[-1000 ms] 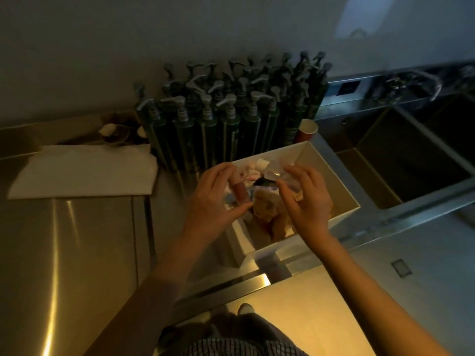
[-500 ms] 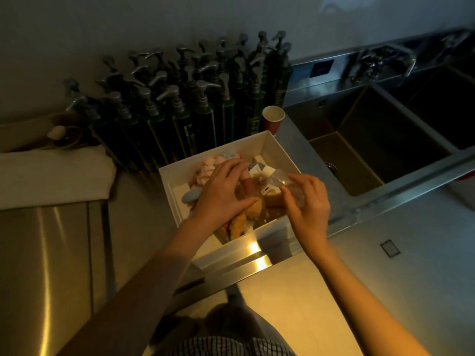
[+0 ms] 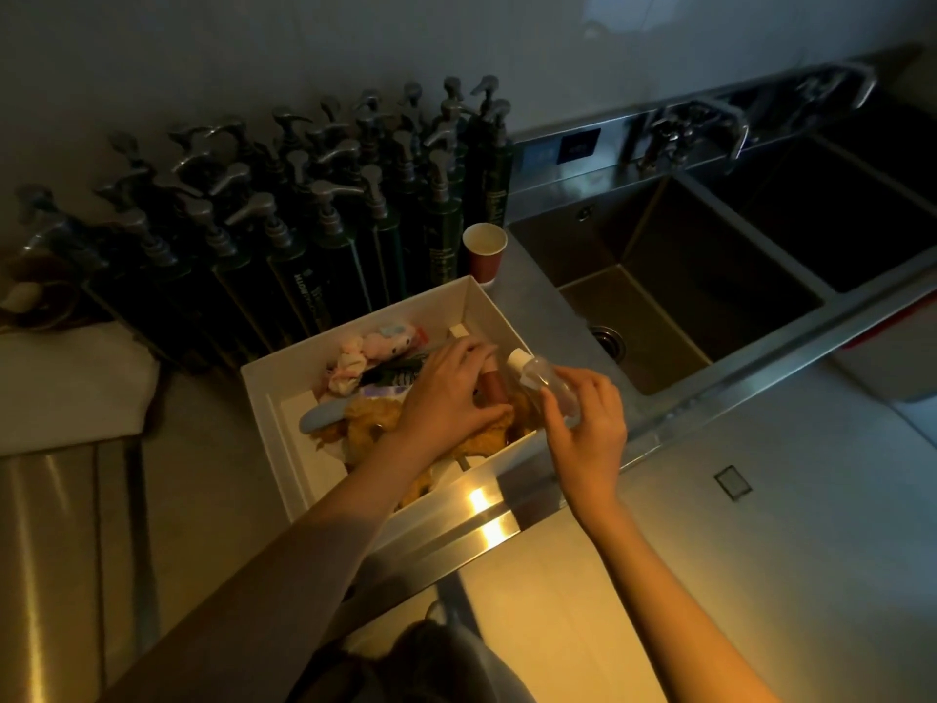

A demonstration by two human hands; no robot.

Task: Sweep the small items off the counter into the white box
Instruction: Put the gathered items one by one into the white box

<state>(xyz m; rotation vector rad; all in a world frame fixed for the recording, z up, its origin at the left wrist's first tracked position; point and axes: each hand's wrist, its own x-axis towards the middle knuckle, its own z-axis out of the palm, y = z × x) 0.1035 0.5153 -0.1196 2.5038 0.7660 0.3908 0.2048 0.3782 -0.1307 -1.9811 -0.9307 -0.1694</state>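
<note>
White box (image 3: 284, 423) at the bench edge, already heaped with small items (image 3: 370, 347).

Left hand (image 3: 446, 398) presses fingers-down into the pile, likely settling it; right hand (image 3: 583, 423) has its grip clamped round a clear bottle (image 3: 545, 380) over the box's near corner, ready to drop.

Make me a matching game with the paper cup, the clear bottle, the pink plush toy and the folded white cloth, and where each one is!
Things:
1. paper cup
2. clear bottle
3. pink plush toy
4. folded white cloth

Places:
A. lying inside the white box, near its far side
B. on the counter to the left of the box
C. held in the right hand
D. standing between the pump bottles and the sink

Pairs: 1-D, 2-C, 3-A, 4-B
</note>
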